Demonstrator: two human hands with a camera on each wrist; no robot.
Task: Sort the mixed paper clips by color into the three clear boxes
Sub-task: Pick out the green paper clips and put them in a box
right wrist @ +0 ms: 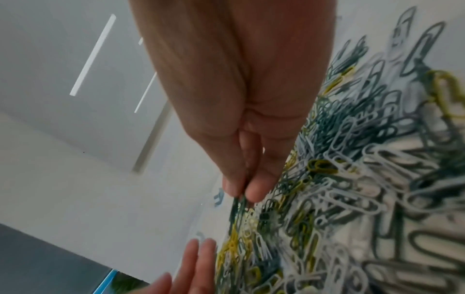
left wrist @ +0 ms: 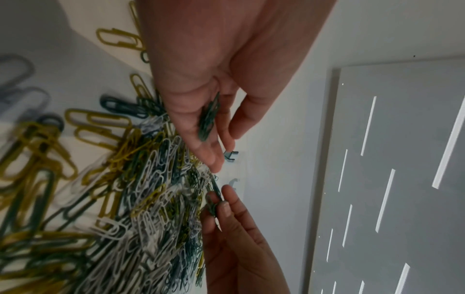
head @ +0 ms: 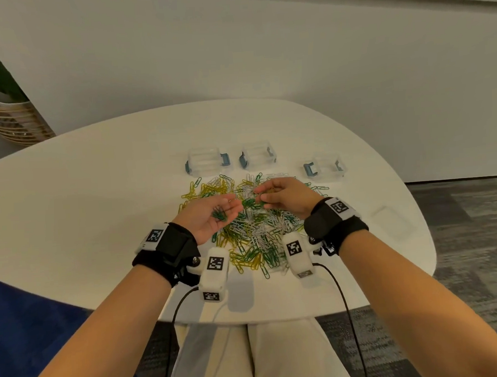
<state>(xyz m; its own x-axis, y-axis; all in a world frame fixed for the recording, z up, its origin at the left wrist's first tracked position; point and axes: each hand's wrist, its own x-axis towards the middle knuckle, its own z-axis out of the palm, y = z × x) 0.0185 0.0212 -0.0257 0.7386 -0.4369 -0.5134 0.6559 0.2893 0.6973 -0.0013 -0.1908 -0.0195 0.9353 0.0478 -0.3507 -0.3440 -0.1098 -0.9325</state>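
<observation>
A mixed pile of green, yellow and white paper clips (head: pixel 252 231) lies in the middle of the white table (head: pixel 84 211). Behind it stand three clear boxes with blue latches: left (head: pixel 205 161), middle (head: pixel 258 154), right (head: pixel 325 167); all look empty. My left hand (head: pixel 231 208) is held palm up over the pile's left side, fingers relaxed, with a small bunch of green clips (left wrist: pixel 208 119) lying in the palm. My right hand (head: pixel 259 198) hovers just to its right and pinches a few green clips (right wrist: pixel 237 208) between thumb and fingertips (right wrist: pixel 254 191), above the pile.
A flat clear lid (head: pixel 391 224) lies on the table to the right of the pile. A woven basket with a plant (head: pixel 10 123) stands on the floor at the far left. The table's near edge runs just above my knees.
</observation>
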